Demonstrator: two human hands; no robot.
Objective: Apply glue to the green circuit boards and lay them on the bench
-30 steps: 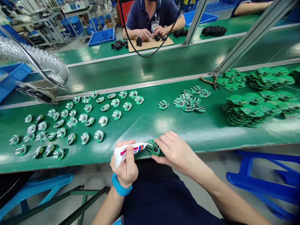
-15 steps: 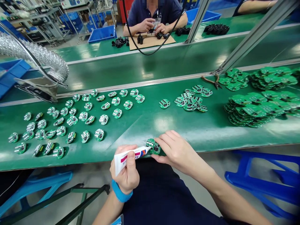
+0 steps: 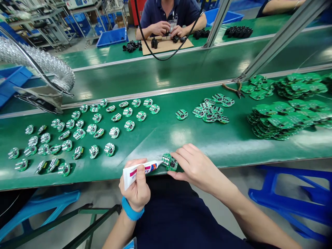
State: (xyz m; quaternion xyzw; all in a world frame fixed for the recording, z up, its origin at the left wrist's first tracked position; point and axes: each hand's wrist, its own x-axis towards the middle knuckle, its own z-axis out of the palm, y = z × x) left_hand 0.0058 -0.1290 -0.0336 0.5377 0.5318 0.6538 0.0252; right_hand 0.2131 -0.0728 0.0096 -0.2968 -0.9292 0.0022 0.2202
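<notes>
My left hand (image 3: 136, 188), with a blue wristband, is closed round a white glue tube (image 3: 140, 170) whose nozzle touches a small round green circuit board (image 3: 169, 162). My right hand (image 3: 193, 166) pinches that board at the near edge of the green bench (image 3: 223, 145). Both hands are just in front of my body.
Several finished boards (image 3: 77, 133) lie in rows on the left. A small heap of boards (image 3: 211, 110) and tall stacks (image 3: 282, 119) sit on the right, with pliers (image 3: 233, 90) behind. A foil duct (image 3: 38, 64) stands far left. Another person (image 3: 168, 20) works across the belt.
My left hand has shifted slightly left and down with the tube; the nozzle stays at the board. My right hand has barely moved.
</notes>
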